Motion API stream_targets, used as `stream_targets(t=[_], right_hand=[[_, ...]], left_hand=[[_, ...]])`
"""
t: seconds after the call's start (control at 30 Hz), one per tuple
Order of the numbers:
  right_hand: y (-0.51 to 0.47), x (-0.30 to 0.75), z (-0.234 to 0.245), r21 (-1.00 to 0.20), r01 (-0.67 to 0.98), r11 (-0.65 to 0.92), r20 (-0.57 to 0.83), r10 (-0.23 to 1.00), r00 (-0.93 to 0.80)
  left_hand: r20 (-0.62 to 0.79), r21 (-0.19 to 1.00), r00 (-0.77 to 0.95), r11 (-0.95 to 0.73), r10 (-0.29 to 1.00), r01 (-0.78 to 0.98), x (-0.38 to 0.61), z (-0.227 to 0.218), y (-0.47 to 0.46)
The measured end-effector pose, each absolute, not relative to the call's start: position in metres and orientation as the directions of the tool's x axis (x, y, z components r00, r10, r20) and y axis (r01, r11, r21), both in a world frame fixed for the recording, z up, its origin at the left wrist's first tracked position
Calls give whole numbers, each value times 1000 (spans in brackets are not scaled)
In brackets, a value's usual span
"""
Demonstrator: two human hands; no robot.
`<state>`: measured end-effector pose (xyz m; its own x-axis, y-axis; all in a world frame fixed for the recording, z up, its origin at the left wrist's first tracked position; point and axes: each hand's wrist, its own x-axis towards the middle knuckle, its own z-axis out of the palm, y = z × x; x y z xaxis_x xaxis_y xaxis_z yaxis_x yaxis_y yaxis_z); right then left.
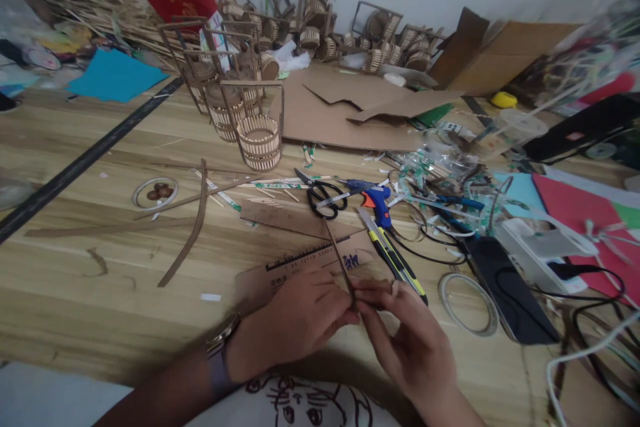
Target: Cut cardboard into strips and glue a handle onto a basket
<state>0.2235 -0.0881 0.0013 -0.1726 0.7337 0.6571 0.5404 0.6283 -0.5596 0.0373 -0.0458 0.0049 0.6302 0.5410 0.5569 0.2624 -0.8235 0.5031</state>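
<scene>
Between my hands a thin brown strip [340, 250] stands tilted, seen nearly edge-on, its far end pointing away from me. My left hand [305, 307], with a watch on the wrist, pinches it near its close end. Fingertips of my right hand [407, 330] meet the left ones there and also pinch the strip. Beneath them lies a piece of printed cardboard [260, 273]. A yellow and black utility knife [395, 257] rests just beyond my right hand. Black-handled scissors [325, 197] and a blue glue gun [377, 203] lie further off.
Small slatted baskets with tall handles [259, 143] stand at the back left. Loose brown strips [193, 240] and a tape ring holding brown nuts [143, 197] lie left. A phone [510, 287], a tape roll [470, 330], a power strip [540, 253] and cables crowd the right.
</scene>
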Motion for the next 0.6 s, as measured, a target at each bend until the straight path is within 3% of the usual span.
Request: stream_targets(t=[0.1,0.17,0.43,0.6], right_hand=[[-91,225,-5,-436,564,701,746,632,-210],[-94,224,-9,-435,559,706,765,617,-183],[-90,206,2,-728,320,606,652,756,50],[-89,204,4,-766,280,579,622,777,95]], left_hand=[[521,527,647,-806,558,270,37,4,-50],[468,567,665,-775,582,278,36,5,-53],[362,690,708,-685,607,234,35,11,-52],[376,714,697,-670,611,202,36,7,-50]])
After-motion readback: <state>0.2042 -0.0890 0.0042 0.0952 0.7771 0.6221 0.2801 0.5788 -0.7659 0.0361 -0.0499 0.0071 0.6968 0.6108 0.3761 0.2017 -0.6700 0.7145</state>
